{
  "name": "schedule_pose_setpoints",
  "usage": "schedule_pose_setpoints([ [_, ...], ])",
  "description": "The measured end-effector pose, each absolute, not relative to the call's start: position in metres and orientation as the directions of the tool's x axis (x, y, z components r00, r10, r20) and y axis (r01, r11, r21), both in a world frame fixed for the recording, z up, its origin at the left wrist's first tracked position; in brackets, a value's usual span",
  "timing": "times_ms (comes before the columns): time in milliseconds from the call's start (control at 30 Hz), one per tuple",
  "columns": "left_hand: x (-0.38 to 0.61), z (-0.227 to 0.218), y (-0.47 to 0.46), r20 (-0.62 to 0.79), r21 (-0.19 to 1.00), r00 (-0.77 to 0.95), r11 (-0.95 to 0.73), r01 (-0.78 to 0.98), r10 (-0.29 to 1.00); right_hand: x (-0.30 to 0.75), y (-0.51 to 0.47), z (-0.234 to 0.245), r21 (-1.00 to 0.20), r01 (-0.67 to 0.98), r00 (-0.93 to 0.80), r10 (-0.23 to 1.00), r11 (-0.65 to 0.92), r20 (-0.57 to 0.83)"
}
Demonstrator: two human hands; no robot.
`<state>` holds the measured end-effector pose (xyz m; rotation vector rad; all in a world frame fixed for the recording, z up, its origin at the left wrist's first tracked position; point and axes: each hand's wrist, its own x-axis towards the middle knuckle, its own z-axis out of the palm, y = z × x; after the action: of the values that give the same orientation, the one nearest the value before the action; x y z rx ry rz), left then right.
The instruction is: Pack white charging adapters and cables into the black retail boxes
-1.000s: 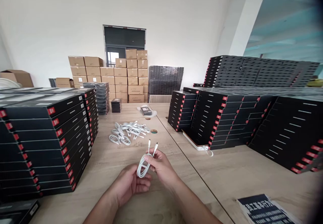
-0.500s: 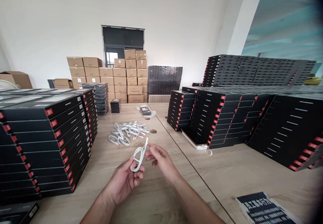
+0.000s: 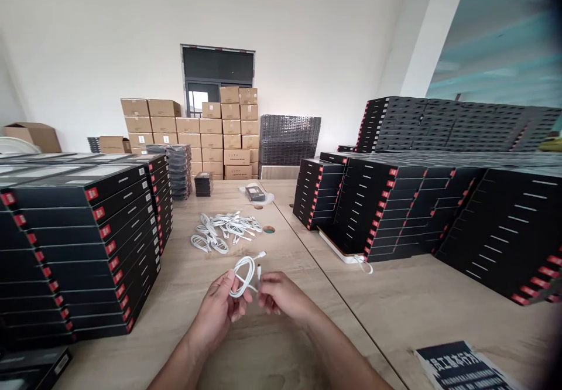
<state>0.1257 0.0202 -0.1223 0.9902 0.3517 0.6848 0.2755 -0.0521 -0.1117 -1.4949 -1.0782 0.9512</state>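
A coiled white charging cable (image 3: 246, 273) is pinched in my left hand (image 3: 222, 302), its loop standing up above the thumb and fingers. One plug points up and to the right from the top of the coil. Close by on the right, my right hand (image 3: 281, 296) has thumb and forefinger closed on the cable's other end, whose plug sticks up beside the thumb. Both hands are above the wooden table (image 3: 246, 361). Just beyond them lies a loose pile of similar white cables (image 3: 223, 229).
Tall stacks of black boxes (image 3: 118, 214) with red labels stand at left, with more black boxes (image 3: 364, 208) at right. A white-edged tray (image 3: 338, 248) sits beside the right stacks. Cardboard cartons (image 3: 211, 126) rise behind. A printed sheet (image 3: 461, 363) lies at front right.
My right hand has closed on one cable end and drawn it away from the coil. The two plugs, together before, are now apart. The view has shifted slightly.
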Motion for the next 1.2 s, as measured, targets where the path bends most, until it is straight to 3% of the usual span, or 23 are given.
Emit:
schedule_pose_setpoints([
  [100, 0.127, -0.125, 0.020, -0.027, 0.888, 0.735, 0.354, -0.294, 0.678, 0.267, -0.057, -0.107, -0.964, 0.264, 0.188, 0.982, -0.039, 0.012],
  [233, 0.128, -0.129, 0.021, -0.111, 0.903, 0.747, 0.381, -0.200, 0.656, 0.258, -0.058, -0.103, -0.815, 0.543, 0.130, 0.938, 0.204, 0.322],
  [467, 0.128, -0.128, 0.024, -0.133, 0.900, 0.734, 0.392, -0.193, 0.666, 0.265, -0.054, -0.106, -0.744, 0.668, 0.451, 0.789, 0.012, 0.417],
  [567, 0.130, -0.130, 0.023, -0.129, 0.912, 0.747, 0.374, -0.169, 0.652, 0.261, -0.055, -0.101, -0.739, 0.671, 0.465, 0.738, 0.067, 0.489],
  [667, 0.130, -0.131, 0.021, -0.130, 0.917, 0.778, 0.372, -0.140, 0.614, 0.259, -0.055, -0.096, -0.794, 0.579, 0.418, 0.770, 0.184, 0.483],
  [767, 0.127, -0.128, 0.018, -0.113, 0.876, 0.838, 0.452, -0.170, 0.534, 0.266, -0.053, -0.095, -0.925, 0.234, 0.561, 0.736, 0.299, 0.380],
  [833, 0.125, -0.125, 0.016, -0.109, 0.820, 0.880, 0.542, -0.183, 0.463, 0.273, -0.052, -0.095, -0.923, -0.006, 0.665, 0.690, 0.386, 0.285],
  [900, 0.124, -0.123, 0.016, -0.125, 0.775, 0.899, 0.607, -0.176, 0.419, 0.280, -0.050, -0.096, -0.885, -0.131, 0.722, 0.655, 0.446, 0.223],
  [1033, 0.121, -0.124, 0.019, -0.116, 0.755, 0.886, 0.619, -0.215, 0.450, 0.287, -0.052, -0.092, -0.870, -0.180, 0.698, 0.683, 0.460, 0.217],
  [1200, 0.119, -0.127, 0.026, -0.096, 0.825, 0.818, 0.505, -0.254, 0.568, 0.294, -0.059, -0.085, -0.920, -0.085, 0.585, 0.767, 0.383, 0.265],
])
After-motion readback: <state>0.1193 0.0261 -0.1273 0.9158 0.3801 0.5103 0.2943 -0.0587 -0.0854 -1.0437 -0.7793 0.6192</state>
